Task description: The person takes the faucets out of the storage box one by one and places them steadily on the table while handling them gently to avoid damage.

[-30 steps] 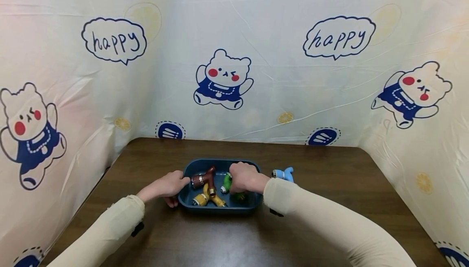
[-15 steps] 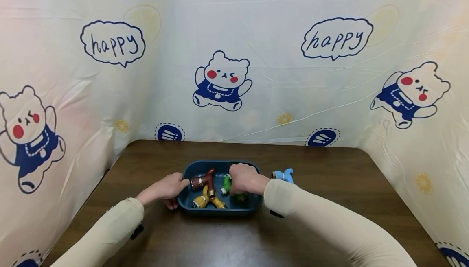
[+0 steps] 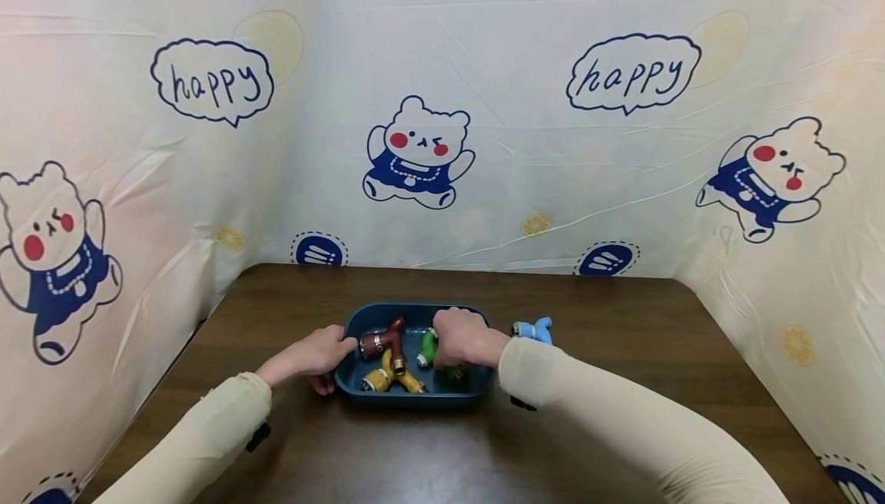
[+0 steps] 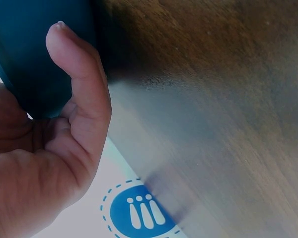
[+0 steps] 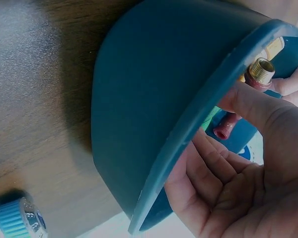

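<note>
A dark teal tray (image 3: pixel 442 399) stands on the table with several tap-shaped fittings inside. My left hand (image 3: pixel 318 352) grips its left end, thumb at the rim and fingers outside the wall. My right hand (image 3: pixel 465 337) reaches into the tray's right half, fingers curled at a green tap (image 3: pixel 428 347), which is partly covered. In the right wrist view a sliver of green shows between thumb and fingers. At the tray's left lie a brown tap (image 3: pixel 376 343) and, nearer me, a yellow tap (image 3: pixel 377 379). The brown one's threaded brass end (image 5: pixel 262 71) shows beyond my right thumb.
A light blue tap (image 3: pixel 533 330) lies on the brown wooden table (image 3: pixel 594 312), just right of the tray and behind my right wrist. Its ribbed end with digits (image 5: pixel 17 218) shows in the right wrist view. Printed cloth (image 3: pixel 512 127) surrounds the table's back and sides.
The head view has shifted very slightly. Both hands, the tray and the taps stay as they were.
</note>
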{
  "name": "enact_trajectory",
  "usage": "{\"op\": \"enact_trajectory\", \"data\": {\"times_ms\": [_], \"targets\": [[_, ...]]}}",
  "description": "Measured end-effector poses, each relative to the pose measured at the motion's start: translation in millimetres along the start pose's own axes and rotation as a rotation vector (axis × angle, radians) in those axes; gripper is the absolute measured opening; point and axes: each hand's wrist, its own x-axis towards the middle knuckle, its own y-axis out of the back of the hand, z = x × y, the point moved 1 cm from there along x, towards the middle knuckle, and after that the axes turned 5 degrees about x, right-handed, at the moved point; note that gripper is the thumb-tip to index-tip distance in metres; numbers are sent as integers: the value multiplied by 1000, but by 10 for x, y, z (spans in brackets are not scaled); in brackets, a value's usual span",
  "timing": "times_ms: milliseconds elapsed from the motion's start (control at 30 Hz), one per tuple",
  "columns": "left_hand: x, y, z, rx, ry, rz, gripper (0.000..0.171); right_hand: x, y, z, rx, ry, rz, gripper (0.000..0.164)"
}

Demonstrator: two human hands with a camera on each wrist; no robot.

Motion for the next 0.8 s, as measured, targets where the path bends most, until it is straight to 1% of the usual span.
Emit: {"op": "enact_trajectory", "data": {"times_ms": [167, 267, 300, 367, 500, 533, 800], "targets": [[-9, 6, 1, -2, -4, 3, 25, 2, 17, -4, 15, -4, 0, 21], [9, 14, -16, -15, -4, -15, 25, -3, 25, -8, 28, -6, -3, 20], [58, 14, -77, -23, -32, -33, 28, -4, 28, -10, 30, -7, -3, 19], [72, 10, -98, -30, -36, -46, 29, -6, 26, -12, 38, -8, -5, 19], [56, 3, -90, -24, -25, -37, 30, -10, 35, -18, 52, -7, -6, 19], [11, 10, -29, -18, 5, -22, 28, -10, 41, -17, 54, -9, -8, 19], [17, 24, -15, -15, 11, -15, 28, 9, 87, -3, 37, -18, -9, 20]]}}
